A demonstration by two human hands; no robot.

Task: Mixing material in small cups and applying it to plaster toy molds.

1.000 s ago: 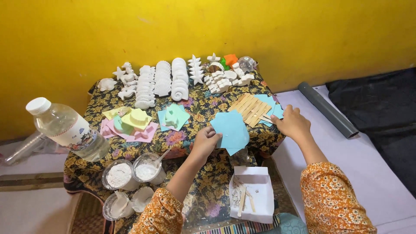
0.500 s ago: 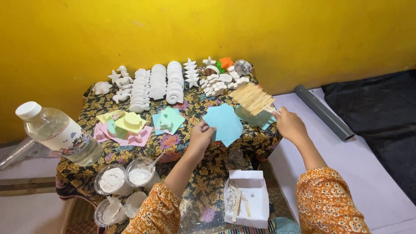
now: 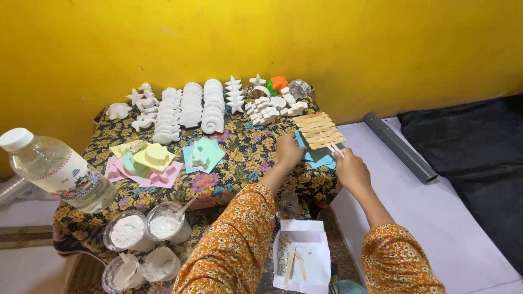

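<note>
Stack of flat pale wooden craft sticks (image 3: 318,130), laid side by side in a rough tilted raft, sits on light blue paper sheets (image 3: 321,158) at the right edge of my desk (image 3: 239,147), which has a dark floral cloth on it. My left hand (image 3: 287,151) is just left of the sticks, fingers curled down onto the blue paper's edge, pressing it, not closed round anything I can make out. My right hand (image 3: 351,170) is at the lower right corner of the stack, fingers pinched on the end of one or two sticks (image 3: 333,149) poking out there. Sticks lie between both hands, slightly further from me. Rows of white plaster shell and star casts (image 3: 201,103) along the back near the yellow wall. Pastel moulds on pink and green paper (image 3: 147,160) to the left, clear plastic water bottle (image 3: 54,170) lying far left, cups of white powder (image 3: 144,228) front left.
</note>
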